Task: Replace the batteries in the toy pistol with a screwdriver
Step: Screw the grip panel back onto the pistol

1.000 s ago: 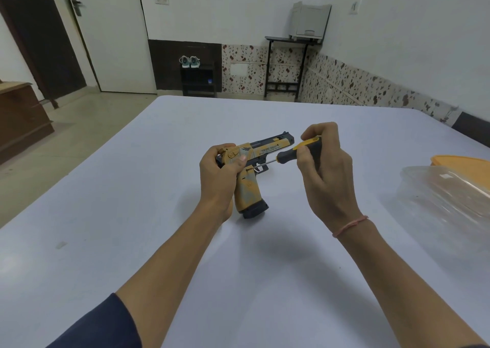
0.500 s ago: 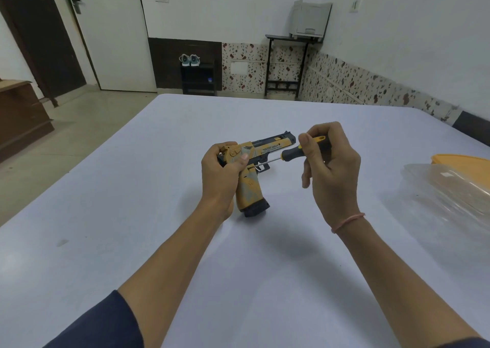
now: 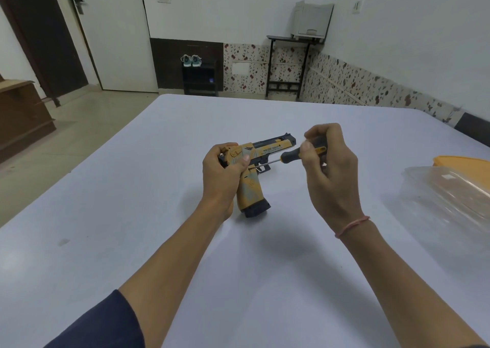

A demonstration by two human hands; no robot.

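Observation:
A yellow and black toy pistol [image 3: 253, 186] stands on its grip base on the white table [image 3: 132, 215], barrel pointing right and away. My left hand [image 3: 225, 172] grips its rear end, thumb pressed on the side. My right hand [image 3: 328, 167] holds a black and yellow screwdriver [image 3: 293, 154] by the handle. Its thin metal shaft points left and touches the pistol's side just above the trigger, beside my left thumb. The tip's exact seat is too small to see.
A clear plastic container [image 3: 450, 196] lies at the table's right edge with an orange lid [image 3: 464, 162] behind it. Beyond the table are a black stand with a grey box [image 3: 313, 20], a shoe rack [image 3: 200, 77] and a white door.
My right hand's fingers have shifted round the screwdriver handle, turning it, and the hand sits slightly higher. The pistol and my left hand have stayed in place.

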